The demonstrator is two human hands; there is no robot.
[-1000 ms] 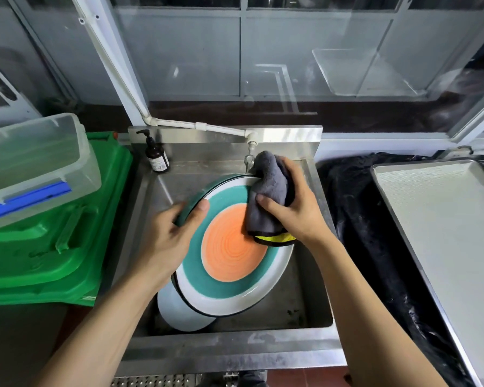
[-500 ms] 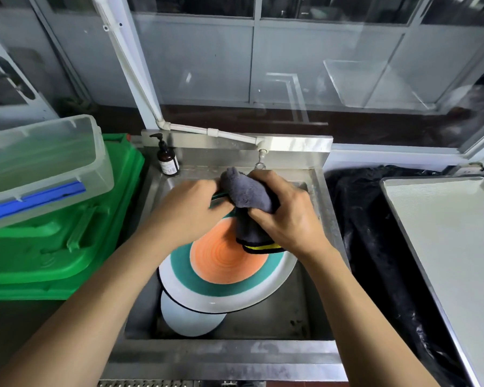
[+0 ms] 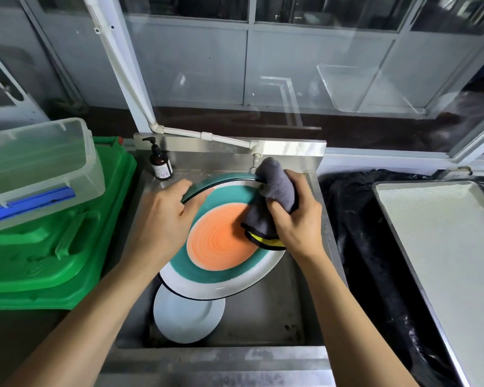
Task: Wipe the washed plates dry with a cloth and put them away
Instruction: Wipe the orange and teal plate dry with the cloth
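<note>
The left hand (image 3: 162,219) grips the upper-left rim of the large plate (image 3: 221,263), tilted over the steel sink (image 3: 268,317); the right hand (image 3: 296,224) bunches the grey cloth (image 3: 274,196) against its upper-right rim; a smaller white plate (image 3: 187,317) lies in the basin beneath. The glazed plate is probably stiff, heavy, slippery while wet and breakable; best held by the rim.
</note>
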